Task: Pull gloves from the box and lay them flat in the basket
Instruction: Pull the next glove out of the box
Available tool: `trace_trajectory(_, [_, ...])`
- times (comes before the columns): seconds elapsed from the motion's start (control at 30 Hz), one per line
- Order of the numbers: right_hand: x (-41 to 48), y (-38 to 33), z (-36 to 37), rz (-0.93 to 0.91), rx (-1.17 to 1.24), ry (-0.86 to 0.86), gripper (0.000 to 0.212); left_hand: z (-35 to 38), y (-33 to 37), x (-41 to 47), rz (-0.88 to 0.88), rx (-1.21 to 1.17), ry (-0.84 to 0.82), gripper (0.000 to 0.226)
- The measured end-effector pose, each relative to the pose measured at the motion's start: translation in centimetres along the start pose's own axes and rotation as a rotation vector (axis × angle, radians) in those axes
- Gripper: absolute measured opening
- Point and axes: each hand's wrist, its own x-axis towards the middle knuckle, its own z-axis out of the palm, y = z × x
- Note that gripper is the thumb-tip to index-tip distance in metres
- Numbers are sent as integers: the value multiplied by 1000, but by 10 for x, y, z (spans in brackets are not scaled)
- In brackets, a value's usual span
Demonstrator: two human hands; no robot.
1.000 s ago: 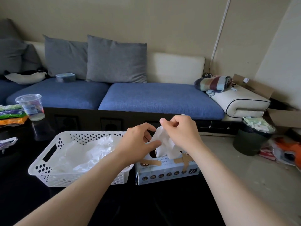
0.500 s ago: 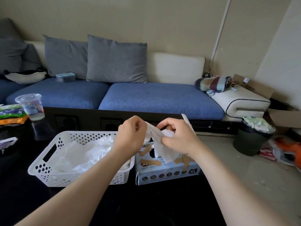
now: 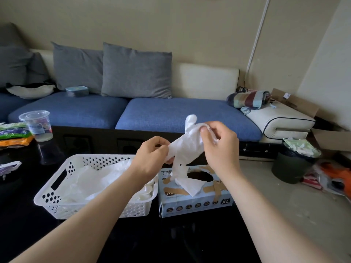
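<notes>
Above the glove box (image 3: 195, 198), toward the near middle of the black table (image 3: 171, 240), both hands held one white glove (image 3: 187, 143) in the air. The left hand (image 3: 152, 156) pinched its lower left end, fingers curled in around the thin material. The right hand (image 3: 220, 147), higher and farther right, gripped the upper end between the thumb and curled fingers. The glove stretched slantwise between them, with one of its fingers sticking up at the top, and a crumpled strip hung from its middle down to the box top. There a white flap (image 3: 190, 185) lay across the left part of the oval opening; whether it belonged to the held glove or to another one could not be told. The box showed its XL mark on the near side and brown tape across its top. Just left of it stood the white perforated basket (image 3: 57, 188), holding a rumpled heap of white gloves (image 3: 98, 181). At the far left of the table stood a clear plastic cup (image 3: 37, 124) beside some colourful packets (image 3: 13, 133). Beyond the table ran a blue sofa (image 3: 180, 114) with grey cushions (image 3: 136, 73), and a dark bin (image 3: 290, 168) stood on the floor to the right.
</notes>
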Motion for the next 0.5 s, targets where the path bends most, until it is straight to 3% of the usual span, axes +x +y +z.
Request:
trace_trajectory(0.1, [1,-6,3,-50,43,-42,15,-1,3,-3,30,-24,-41,40])
trace_trajectory(0.3, [-7,-28,8,27,146,-318,40,1,2,4,68,-192,188,53])
trace_trajectory(0.4, [-10,-36,7,72,179,-394,39,-4,8,4,36,-303,188,70])
trace_trajectory(0.5, [-13,-49,7,54,180,-452,38,-10,6,6,-40,-331,123,68])
